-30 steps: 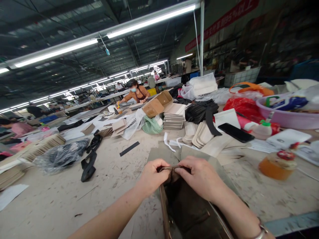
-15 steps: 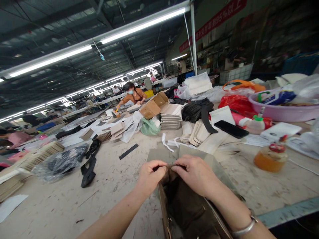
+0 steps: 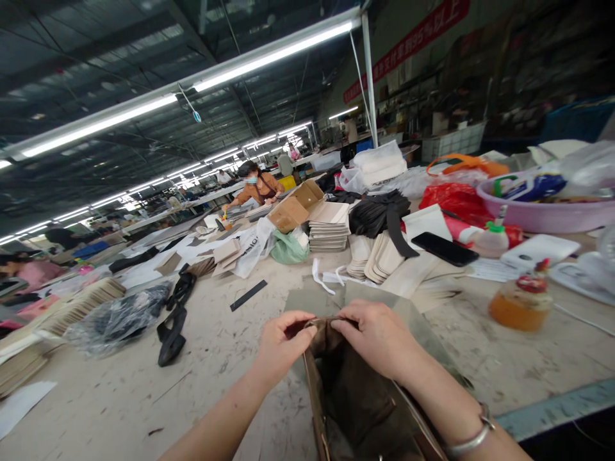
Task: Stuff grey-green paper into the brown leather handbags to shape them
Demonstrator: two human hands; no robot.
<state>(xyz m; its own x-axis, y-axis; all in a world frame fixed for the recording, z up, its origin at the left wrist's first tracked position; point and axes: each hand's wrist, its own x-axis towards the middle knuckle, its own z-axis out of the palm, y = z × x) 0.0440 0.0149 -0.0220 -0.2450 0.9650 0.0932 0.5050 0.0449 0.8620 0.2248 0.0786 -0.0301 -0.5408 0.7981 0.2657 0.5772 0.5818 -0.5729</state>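
A dark brown bag point(image 3: 355, 390) stands in front of me with its mouth facing up, its lining showing inside. My left hand point(image 3: 283, 342) pinches the far rim at its left corner between thumb and fingers. Close beside it, my right hand point(image 3: 377, 336) grips the same rim a little to the right, its thumb pressed along the edge. A bracelet circles my right wrist. Beneath and beyond the bag lies a grey-green sheet point(image 3: 413, 314) on the table. The lower end of the bag runs out of view.
Beyond my hands lie stacked pale panels point(image 3: 329, 227), black straps point(image 3: 379, 214) and a phone point(image 3: 445, 249). A jar of amber liquid point(image 3: 520, 307) stands at right, near a purple basin point(image 3: 552, 212). A plastic-wrapped bundle point(image 3: 120, 317) lies left. A person point(image 3: 257, 186) works across the table.
My left hand has shifted slightly left along the rim, and its thumb has moved a little. My right hand keeps its hold. The view has tilted very slightly.
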